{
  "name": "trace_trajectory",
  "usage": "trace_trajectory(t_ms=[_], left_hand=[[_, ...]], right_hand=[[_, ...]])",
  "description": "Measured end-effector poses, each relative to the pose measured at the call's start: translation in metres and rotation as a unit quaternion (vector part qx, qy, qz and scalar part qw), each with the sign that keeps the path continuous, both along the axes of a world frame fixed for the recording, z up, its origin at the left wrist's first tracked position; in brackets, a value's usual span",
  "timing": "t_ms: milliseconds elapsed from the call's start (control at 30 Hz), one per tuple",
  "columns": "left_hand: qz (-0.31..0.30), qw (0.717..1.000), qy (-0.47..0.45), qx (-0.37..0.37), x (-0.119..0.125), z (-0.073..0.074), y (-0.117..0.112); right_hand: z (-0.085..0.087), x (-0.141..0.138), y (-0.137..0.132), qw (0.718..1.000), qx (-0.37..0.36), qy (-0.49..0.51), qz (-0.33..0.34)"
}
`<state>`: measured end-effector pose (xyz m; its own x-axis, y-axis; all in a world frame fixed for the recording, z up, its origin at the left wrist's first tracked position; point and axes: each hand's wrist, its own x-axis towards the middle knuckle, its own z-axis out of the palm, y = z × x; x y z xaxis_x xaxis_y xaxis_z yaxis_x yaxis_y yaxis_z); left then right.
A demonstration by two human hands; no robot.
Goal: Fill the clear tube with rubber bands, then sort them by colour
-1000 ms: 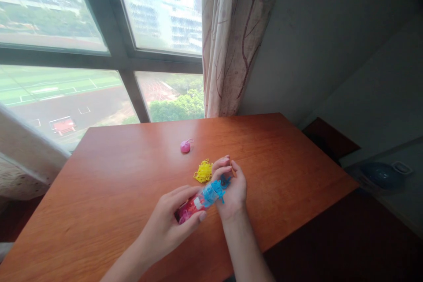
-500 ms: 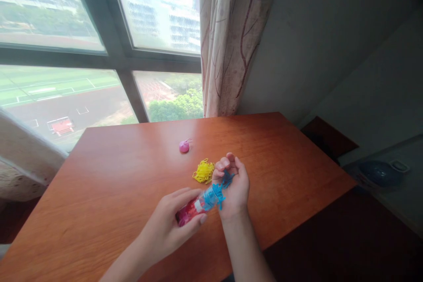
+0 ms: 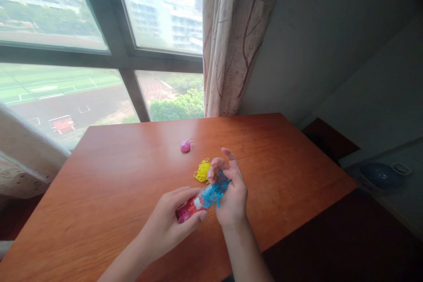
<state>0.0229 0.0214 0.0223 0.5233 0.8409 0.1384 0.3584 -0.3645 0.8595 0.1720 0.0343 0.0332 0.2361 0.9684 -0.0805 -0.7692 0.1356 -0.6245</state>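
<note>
My left hand [image 3: 167, 222] grips a small clear bottle [image 3: 198, 200] lying on its side above the table, filled with red and blue rubber bands. At the bottle's mouth my right hand [image 3: 231, 189] curls its fingers around a clump of blue rubber bands [image 3: 220, 183]. A pile of yellow rubber bands [image 3: 202, 171] lies on the wooden table [image 3: 109, 176] just left of my right fingertips. A pink cap [image 3: 185, 146] rests farther back on the table.
A large window [image 3: 99, 44] and a patterned curtain [image 3: 234, 39] stand behind the table's far edge. To the right, below table height, are a dark wooden seat [image 3: 330, 139] and a blue pot [image 3: 380, 174] on a low surface.
My right hand's fingers have shifted left and upward at the bottle's mouth, drawing blue bands out. The left hand and bottle have stayed almost still.
</note>
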Motion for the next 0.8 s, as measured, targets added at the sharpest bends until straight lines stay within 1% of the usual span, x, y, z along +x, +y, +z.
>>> trace_trajectory(t_ms=[133,267,367,633,800], left_hand=[[0.005,1.0,0.003,0.01,-0.001,-0.002,0.001],[0.016,1.0,0.005,0.026,0.0,-0.002,0.001],[0.018,0.999,0.009,0.033,0.0,0.0,0.001],[0.057,0.994,0.001,0.091,-0.001,-0.006,0.0],[0.071,0.991,0.002,0.111,-0.003,-0.008,0.001]], right_hand=[[-0.003,-0.003,0.0,0.999,0.025,-0.024,0.011],[-0.005,-0.006,-0.002,0.998,0.03,-0.058,0.011],[-0.006,-0.009,-0.005,0.997,0.033,-0.064,0.012],[-0.011,-0.014,-0.005,0.997,0.051,-0.029,0.04],[-0.015,-0.017,-0.004,0.997,0.021,-0.006,0.072]])
